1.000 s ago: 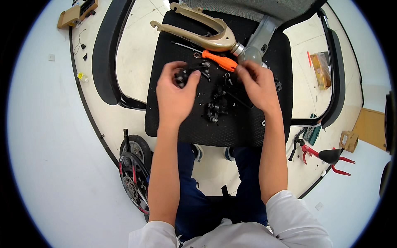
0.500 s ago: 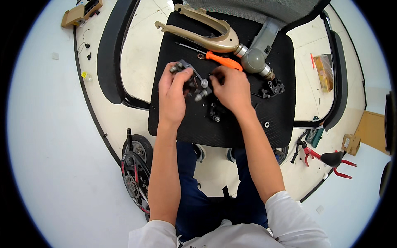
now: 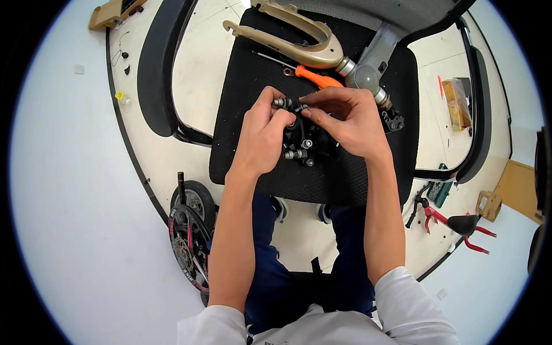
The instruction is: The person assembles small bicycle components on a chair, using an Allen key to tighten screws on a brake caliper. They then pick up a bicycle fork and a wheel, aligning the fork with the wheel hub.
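My left hand (image 3: 259,138) is closed around a black bicycle brake part (image 3: 306,143) with silver bolts, held low over the black chair seat (image 3: 351,181). My right hand (image 3: 357,123) meets it from the other side. Its thumb and forefinger pinch a small silver-and-dark piece at the part's upper end. The fingers hide much of both. Just beyond lies an orange-handled screwdriver (image 3: 317,78), its shaft pointing up-left. A beige bicycle fork (image 3: 287,50) with a grey joint (image 3: 363,79) rests across the back of the seat. Another black metal mechanism (image 3: 393,121) sits right of my right hand.
Black armrests (image 3: 156,75) flank the seat. A hex nut (image 3: 288,72) lies near the screwdriver. On the floor are a small-wheeled bicycle (image 3: 192,230) at left, a red frame piece with a black saddle (image 3: 462,224) at right, and a cardboard box (image 3: 489,206).
My right hand has shifted right and turned inward, now pinching at the brake part. My left hand has moved right with the part and rotated it. The view has shifted slightly.
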Available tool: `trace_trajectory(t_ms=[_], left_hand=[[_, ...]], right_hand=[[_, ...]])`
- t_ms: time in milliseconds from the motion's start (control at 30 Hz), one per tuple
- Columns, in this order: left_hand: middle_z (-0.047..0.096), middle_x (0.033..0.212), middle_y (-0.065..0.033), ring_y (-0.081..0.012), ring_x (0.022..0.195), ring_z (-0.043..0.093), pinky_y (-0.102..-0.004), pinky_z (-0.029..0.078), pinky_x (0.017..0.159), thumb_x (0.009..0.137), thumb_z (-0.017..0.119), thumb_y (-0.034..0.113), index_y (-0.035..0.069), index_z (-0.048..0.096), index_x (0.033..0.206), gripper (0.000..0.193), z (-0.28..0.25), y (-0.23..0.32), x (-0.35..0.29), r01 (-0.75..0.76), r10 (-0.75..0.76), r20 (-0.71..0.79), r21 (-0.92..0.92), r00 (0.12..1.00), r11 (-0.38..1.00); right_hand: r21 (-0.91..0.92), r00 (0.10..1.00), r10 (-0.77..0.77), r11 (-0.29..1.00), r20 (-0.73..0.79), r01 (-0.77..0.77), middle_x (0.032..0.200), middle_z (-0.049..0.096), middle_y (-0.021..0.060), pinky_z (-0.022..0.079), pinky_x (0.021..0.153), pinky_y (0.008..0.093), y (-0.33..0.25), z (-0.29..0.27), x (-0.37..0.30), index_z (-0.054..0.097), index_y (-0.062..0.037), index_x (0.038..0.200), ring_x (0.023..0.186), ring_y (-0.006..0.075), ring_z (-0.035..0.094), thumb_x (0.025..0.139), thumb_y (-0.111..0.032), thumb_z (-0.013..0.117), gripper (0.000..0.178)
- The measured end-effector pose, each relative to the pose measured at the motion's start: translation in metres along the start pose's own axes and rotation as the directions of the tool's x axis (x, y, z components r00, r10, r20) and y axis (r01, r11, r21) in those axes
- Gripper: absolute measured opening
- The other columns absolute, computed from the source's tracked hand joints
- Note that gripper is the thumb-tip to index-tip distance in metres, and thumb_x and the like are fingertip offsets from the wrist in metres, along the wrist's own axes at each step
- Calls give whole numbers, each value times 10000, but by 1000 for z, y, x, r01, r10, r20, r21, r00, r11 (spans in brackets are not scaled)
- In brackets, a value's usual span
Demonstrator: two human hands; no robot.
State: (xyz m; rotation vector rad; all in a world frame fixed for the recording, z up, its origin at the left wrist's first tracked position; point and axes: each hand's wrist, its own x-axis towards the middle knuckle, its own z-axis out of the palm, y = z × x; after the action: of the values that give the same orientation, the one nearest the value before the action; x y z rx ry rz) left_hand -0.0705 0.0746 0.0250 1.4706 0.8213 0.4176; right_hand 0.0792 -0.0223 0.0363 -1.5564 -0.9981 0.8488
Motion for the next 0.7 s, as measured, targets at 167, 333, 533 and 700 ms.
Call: trace_trajectory(t_ms=[167,333,533,700], left_hand=[[539,631,-172,-230,568,519,-363,420,582,800,521,155,-61,488,926,252,1,8,-3,-30,30,-1,211,1000,977],[540,640,-204,-288,574,542,-386,434,597,810,519,160,-66,488,937,261,6,5,-2,-93,94,6,243,996,966],[552,667,-245,-364,620,574,-402,449,626,820,515,176,-71,488,949,281,10,5,0,-102,99,26,263,995,959],[555,676,-248,-362,636,584,-398,458,638,824,508,189,-72,491,956,293,13,5,1,-59,55,24,231,998,971]], right_hand=[[-251,999,-52,966,17,55,757,683,122,529,635,285,-4,3,-3,689,21,922,676,187,675,802,-69,713,152],[-500,978,-208,844,30,195,704,588,146,493,620,388,-5,13,-7,569,-1,855,674,312,614,868,-123,657,151],[-630,998,-48,774,40,62,740,603,144,475,616,423,-7,14,-6,541,-36,867,733,342,613,946,-259,551,238],[-605,1000,-5,796,-29,-13,693,613,154,479,608,435,-13,9,-7,574,-35,815,696,360,614,950,-311,543,308]])
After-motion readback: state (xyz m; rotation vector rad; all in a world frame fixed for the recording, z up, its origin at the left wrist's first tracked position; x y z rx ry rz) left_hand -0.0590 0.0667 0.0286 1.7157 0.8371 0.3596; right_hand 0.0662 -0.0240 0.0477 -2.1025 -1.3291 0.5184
